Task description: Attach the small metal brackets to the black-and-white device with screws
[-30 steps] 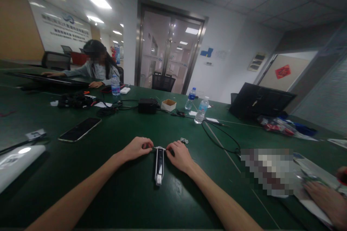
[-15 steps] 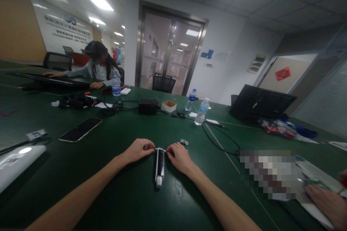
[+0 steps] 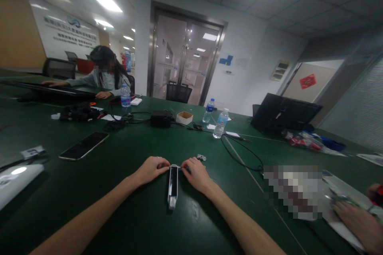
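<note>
A slim black-and-white device [image 3: 172, 183] lies lengthwise on the green table, its blunt white end towards me. Across its far end runs a thin pale crosspiece [image 3: 174, 166]. My left hand [image 3: 152, 170] is closed, thumb and fingertips pinching at the left tip of that crosspiece. On the other side, my right hand [image 3: 196, 172] pinches at its right tip, with the fingers bent. Exactly what the fingertips press on is too small to make out. Just beyond my right hand lies a small metal-looking part [image 3: 201, 157], partly covered by the hand.
A phone [image 3: 84, 146] lies to the left, near a white glossy object [image 3: 20, 185]. Ahead are a black box [image 3: 161, 118], a small open carton [image 3: 184, 118], cables and water bottles [image 3: 220, 124]. Another person's hand [image 3: 353, 217] works at the right; a person sits far left.
The view has shifted slightly, so most things appear a little further left. Both hands stay at the device's far end, and the device stands slightly more upright in the picture.
</note>
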Demonstrator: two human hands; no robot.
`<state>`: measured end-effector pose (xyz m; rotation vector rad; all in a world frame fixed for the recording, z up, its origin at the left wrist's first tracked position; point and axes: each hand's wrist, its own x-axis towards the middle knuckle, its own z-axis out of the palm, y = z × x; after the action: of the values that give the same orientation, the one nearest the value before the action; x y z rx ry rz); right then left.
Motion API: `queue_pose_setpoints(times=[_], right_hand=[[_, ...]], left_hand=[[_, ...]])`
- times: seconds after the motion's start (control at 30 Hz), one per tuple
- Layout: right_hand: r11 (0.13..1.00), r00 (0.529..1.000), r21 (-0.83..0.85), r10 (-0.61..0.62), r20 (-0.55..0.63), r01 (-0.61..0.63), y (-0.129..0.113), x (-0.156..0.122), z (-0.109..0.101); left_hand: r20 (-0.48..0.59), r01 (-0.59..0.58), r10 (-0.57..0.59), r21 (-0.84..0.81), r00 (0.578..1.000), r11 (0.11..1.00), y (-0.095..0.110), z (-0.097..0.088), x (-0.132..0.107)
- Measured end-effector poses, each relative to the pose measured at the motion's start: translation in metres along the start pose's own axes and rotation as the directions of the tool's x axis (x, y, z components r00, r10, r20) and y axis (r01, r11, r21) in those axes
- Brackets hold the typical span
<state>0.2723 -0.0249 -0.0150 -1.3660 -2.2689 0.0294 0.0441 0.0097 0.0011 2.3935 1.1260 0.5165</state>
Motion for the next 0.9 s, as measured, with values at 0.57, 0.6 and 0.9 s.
queue_pose_setpoints(times=[0.57, 0.6, 0.9], right_hand=[[0.97, 0.958, -0.205, 0.175, 0.226, -0.129, 0.066, -0.008, -0.049], [0.973, 0.962, -0.199, 0.163, 0.22, -0.119, 0.063, -0.007, -0.047], [0.968, 0.963, -0.201, 0.188, 0.193, -0.149, 0.069, -0.008, -0.047]], left_hand=[[0.02, -0.057, 0.056, 0.06, 0.998, 0.997, -0.009, -0.003, -0.001], [0.02, -0.057, 0.056, 0.058, 0.998, 0.997, -0.008, -0.004, -0.001], [0.014, -0.054, 0.053, 0.083, 0.998, 0.995, -0.003, -0.005, -0.002]])
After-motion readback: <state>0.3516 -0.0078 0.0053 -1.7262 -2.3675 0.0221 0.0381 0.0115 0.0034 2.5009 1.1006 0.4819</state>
